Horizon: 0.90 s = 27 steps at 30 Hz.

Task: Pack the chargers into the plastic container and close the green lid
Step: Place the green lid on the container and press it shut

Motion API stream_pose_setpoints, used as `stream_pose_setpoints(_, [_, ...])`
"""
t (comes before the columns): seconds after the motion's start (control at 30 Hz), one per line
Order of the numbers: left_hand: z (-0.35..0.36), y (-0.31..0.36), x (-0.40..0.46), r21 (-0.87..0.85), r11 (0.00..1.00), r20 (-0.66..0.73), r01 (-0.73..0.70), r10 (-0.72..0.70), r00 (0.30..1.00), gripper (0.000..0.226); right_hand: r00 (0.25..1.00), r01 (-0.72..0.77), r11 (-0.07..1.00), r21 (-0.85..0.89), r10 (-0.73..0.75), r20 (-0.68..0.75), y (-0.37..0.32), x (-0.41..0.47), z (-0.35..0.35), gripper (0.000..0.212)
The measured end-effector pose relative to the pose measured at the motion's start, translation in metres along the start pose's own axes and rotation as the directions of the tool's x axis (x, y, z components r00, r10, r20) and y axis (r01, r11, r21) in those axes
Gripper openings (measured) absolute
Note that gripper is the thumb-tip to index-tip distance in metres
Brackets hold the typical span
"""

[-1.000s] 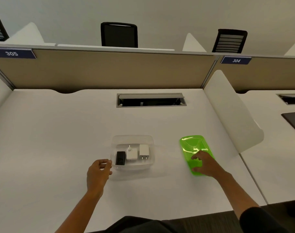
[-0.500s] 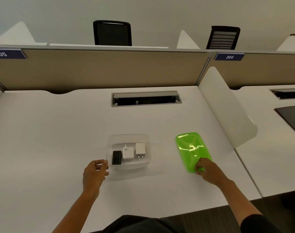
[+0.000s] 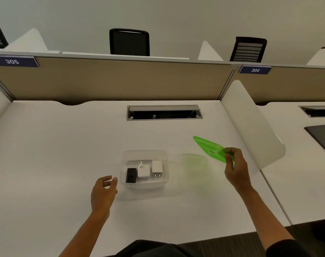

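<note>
Our right hand (image 3: 235, 166) pinches the green lid (image 3: 210, 149) by one end, tilted above the desk (image 3: 65, 154). Our left hand (image 3: 103, 193) hovers loosely open beside the clear container (image 3: 145, 153), which holds 3 chargers: 1 black (image 3: 131, 175), 2 white (image 3: 144, 170) (image 3: 157, 167). Partition signs read 305 (image 3: 12, 61) and 304 (image 3: 255, 70).
</note>
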<state>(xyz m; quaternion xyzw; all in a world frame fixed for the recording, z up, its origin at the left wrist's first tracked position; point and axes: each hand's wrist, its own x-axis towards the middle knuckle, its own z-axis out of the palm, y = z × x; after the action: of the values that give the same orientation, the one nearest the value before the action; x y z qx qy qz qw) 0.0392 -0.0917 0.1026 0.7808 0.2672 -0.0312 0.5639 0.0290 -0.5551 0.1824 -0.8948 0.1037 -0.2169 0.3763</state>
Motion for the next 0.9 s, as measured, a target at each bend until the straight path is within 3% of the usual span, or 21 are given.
stream_pose_setpoints(0.2, [0.000,0.034,-0.008,-0.109,0.973,-0.070,-0.203,0.197,0.978,0.034,0.993,0.022,0.974,0.224,0.005,-0.119,-0.054,0.030,0.013,0.018])
stream_pose_setpoints(0.4, [0.015,0.074,-0.010,-0.147,0.926,0.098,-0.347,0.363,0.927,0.038,0.984,-0.100,0.833,0.544,0.165,-0.072,-0.104,0.045,0.053,0.013])
stream_pose_setpoints(0.63, [0.027,0.096,-0.002,-0.136,0.936,0.189,-0.325,0.347,0.919,0.044,0.894,-0.417,0.688,0.594,0.428,0.132,-0.123,0.038,0.117,0.016])
stream_pose_setpoints(0.9, [0.019,0.067,0.010,-0.054,0.971,0.186,-0.234,0.240,0.953,0.039,0.795,-0.591,0.599,0.540,0.543,0.268,-0.131,0.009,0.158,0.015])
